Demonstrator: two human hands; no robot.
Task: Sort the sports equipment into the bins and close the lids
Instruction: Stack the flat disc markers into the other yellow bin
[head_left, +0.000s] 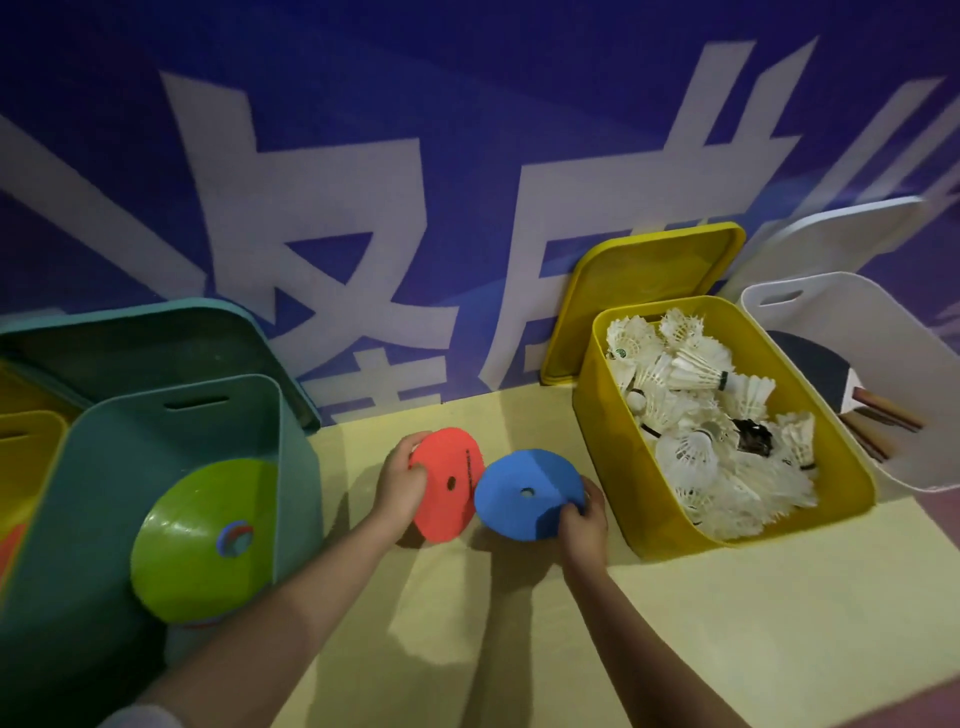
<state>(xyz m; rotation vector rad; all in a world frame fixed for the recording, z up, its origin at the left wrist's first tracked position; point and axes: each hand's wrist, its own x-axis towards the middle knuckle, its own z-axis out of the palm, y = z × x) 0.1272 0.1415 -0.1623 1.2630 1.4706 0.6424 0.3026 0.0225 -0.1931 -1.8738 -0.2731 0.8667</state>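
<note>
My left hand (397, 480) grips a red disc cone (447, 486) by its left rim, tilted up on edge above the yellow floor. My right hand (584, 519) grips a blue disc cone (524, 493) by its lower right rim, just right of the red one and overlapping its edge. A teal bin (156, 415) at the left holds a green disc cone (202, 540) leaning inside. A yellow bin (649, 525) at the right is full of white shuttlecocks (696, 415).
A teal lid (130, 338) and a yellow lid (649, 280) lean on the blue wall behind their bins. A white bin (883, 332) at far right holds paddles, its white lid (831, 234) behind it. Another yellow bin (26, 441) sits at the far left.
</note>
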